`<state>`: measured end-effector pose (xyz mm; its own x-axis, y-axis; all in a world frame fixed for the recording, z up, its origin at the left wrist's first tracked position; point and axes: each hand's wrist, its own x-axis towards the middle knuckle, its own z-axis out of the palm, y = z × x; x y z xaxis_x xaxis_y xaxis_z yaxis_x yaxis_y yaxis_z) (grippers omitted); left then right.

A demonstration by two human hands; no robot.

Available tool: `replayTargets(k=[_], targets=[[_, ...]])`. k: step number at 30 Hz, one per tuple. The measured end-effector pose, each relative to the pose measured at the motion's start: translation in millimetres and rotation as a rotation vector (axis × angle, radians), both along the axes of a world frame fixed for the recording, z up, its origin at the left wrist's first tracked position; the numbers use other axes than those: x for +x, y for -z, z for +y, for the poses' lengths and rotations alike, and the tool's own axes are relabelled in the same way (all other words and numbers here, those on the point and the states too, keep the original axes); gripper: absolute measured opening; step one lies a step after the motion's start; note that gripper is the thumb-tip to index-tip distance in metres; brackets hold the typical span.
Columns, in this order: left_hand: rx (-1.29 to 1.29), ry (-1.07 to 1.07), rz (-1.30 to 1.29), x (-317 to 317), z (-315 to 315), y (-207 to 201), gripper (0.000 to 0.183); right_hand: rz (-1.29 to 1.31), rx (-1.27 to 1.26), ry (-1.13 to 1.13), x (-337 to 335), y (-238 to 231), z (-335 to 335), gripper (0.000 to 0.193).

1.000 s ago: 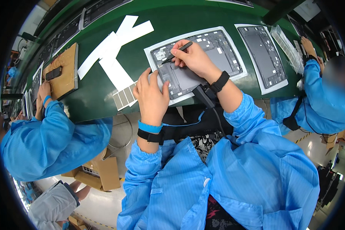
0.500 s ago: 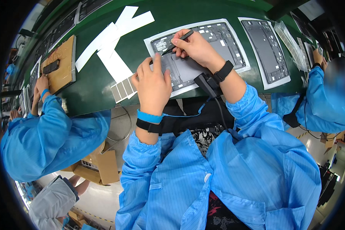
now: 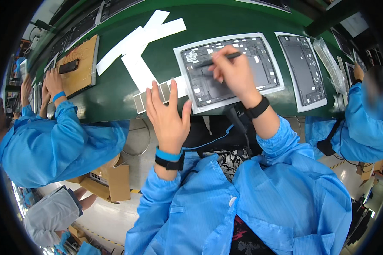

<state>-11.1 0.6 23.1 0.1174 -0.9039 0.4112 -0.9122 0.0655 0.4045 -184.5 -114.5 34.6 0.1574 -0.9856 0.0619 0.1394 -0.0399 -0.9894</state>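
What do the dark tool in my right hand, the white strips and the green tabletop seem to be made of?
The dark tool, evenly black, could be plastic or coated metal; blur hides its finish. The white strips look like matte paper or card: flat, thin. The green tabletop seems rubber or vinyl, slightly glossy, given its soft reflections.

Device housing (image 3: 204,85) on table (image 3: 110,104), before person; right hand (image 3: 235,74) with pen-like tool (image 3: 228,56) above it. Second housing (image 3: 303,72) to right. Left of both: left hand (image 3: 168,123) over label sheet (image 3: 139,103), paper strips (image 3: 136,42) behind, board (image 3: 84,63) farther left, block (image 3: 69,66) on it.
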Motion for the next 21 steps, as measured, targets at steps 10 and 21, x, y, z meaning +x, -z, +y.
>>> replayTargets(k=[10, 21], targets=[[0.190, 0.040, -0.180, 11, 17, 24, 0.057, 0.355, -0.119, -0.127, 52, 22, 15, 0.016], [0.163, 0.025, -0.073, 9, 16, 22, 0.051, 0.035, 0.084, 0.031, 12, 1, 28, 0.018]])
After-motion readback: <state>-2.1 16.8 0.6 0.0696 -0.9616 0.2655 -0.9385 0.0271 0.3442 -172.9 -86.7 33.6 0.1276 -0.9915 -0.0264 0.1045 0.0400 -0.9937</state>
